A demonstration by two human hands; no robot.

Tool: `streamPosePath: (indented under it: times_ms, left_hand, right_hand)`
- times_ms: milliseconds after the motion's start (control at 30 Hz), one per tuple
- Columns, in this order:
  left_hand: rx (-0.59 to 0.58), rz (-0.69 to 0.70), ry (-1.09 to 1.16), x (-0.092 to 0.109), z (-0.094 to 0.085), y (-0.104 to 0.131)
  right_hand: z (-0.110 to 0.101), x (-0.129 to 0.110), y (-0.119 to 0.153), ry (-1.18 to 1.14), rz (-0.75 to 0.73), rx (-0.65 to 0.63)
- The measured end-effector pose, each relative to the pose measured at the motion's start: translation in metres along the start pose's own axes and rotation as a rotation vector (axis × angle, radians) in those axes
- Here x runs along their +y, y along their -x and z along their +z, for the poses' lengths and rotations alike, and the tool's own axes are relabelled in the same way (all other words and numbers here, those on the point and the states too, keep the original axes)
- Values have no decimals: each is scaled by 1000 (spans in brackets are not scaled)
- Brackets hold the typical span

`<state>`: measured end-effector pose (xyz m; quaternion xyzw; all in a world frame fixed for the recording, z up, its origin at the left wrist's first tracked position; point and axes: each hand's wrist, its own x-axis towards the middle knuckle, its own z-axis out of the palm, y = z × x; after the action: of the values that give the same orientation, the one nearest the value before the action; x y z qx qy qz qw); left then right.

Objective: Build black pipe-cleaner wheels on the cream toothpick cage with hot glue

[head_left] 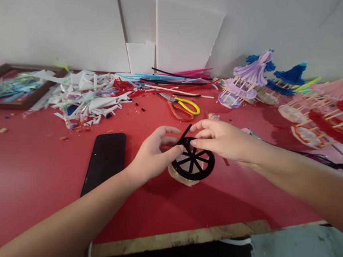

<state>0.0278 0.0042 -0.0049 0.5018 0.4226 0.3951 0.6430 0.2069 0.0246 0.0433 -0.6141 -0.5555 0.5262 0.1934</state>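
Observation:
A black spoked wheel (192,158), which looks made of pipe cleaners, is tilted over a pale, clear-edged round base (184,180) near the middle of the red table. From its far left rim a loose black pipe cleaner end (184,133) sticks up. My left hand (157,151) grips the wheel's left rim, thumb on top and fingers curled behind. Above the far rim, my right hand (215,138) has its thumb and fingers bent around the rim beside the loose end. The exact fingertip contact there is partly hidden.
A black phone (104,162) lies left of my hands. Scissors (181,106) with red and yellow handles lie beyond them. White scraps (87,93), a brown frame (39,97) and pipe cleaners (169,80) line the back. Purple (241,84) and red (334,122) carousel-like models stand right.

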Motion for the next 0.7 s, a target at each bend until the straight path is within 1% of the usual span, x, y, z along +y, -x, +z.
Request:
streamPosePath:
  times_ms: [67, 133, 167, 233, 300, 367, 433, 467, 567, 633, 700]
  left_hand:
    - [-2, -15, 43, 2, 1, 0]
    - [-2, -27, 83, 3, 1, 0]
    - [-4, -32, 99, 4, 1, 0]
    - [-8, -41, 117, 4, 2, 0]
    - [-16, -45, 123, 4, 2, 0]
    - [-24, -40, 123, 4, 1, 0]
    - [-30, -37, 118, 4, 1, 0]
    - [-34, -38, 118, 4, 1, 0]
    - [-43, -42, 128, 4, 0, -1]
    - [-50, -38, 124, 4, 0, -1]
    - [-55, -32, 98, 4, 0, -1]
  right_hand:
    - [-2, 2, -1, 37, -24, -4]
    - [-4, 4, -1, 138, -77, 2]
    - [-6, 4, 0, 208, -133, 19]
    - [-7, 3, 3, 388, -293, 78]
    - [-8, -1, 9, 612, -465, 148]
    - [-7, -6, 15, 837, -601, 180]
    - [-5, -12, 21, 1044, -679, 158]
    - [-4, -14, 23, 1145, -701, 124]
    - [-3, -21, 25, 1403, -746, -25]
    - [-3, -23, 24, 1457, -816, -71]
    - [-3, -24, 23, 1442, -880, -48]
